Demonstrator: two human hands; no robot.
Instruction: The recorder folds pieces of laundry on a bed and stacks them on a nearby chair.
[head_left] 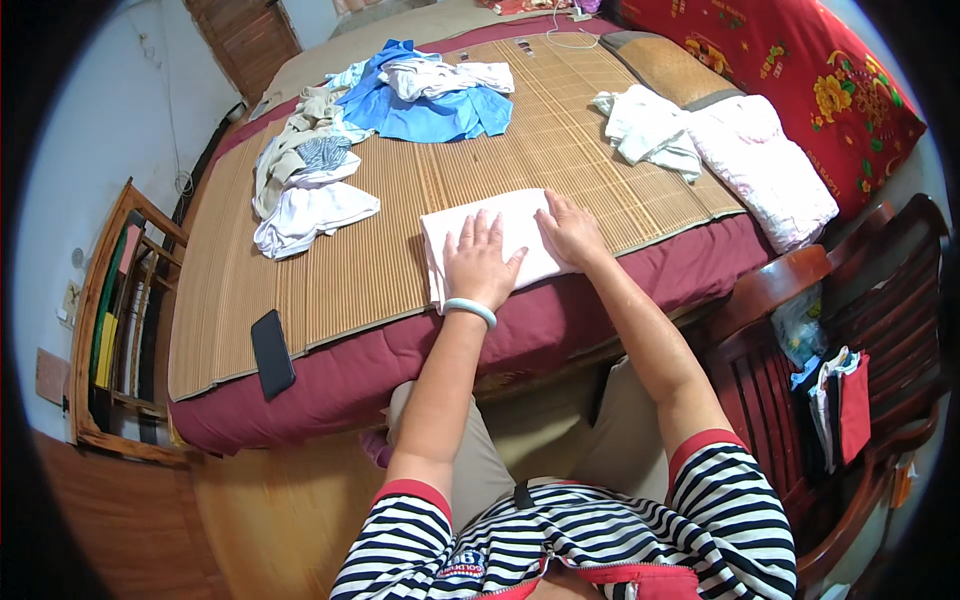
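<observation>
A pale pink, folded piece of cloth (525, 225) lies flat at the near edge of the bamboo mat. On its left half my left hand (480, 262) rests palm down, fingers spread; a pale bangle (470, 310) circles that wrist. My right hand (573, 232) lies along the cloth's right edge, its fingers stretched toward the far corner. Neither hand grips the cloth; both press on its top. What garment or cover the cloth is cannot be made out.
Crumpled clothes, a blue shirt (430, 115) and a white garment (310, 215) among them, lie on the mat (400, 290). A phone (271, 355) is at the near left edge. White cloth (650, 130) and a pillow (765, 170) lie right. A wooden chair (770, 290) holds folded clothes (838, 405).
</observation>
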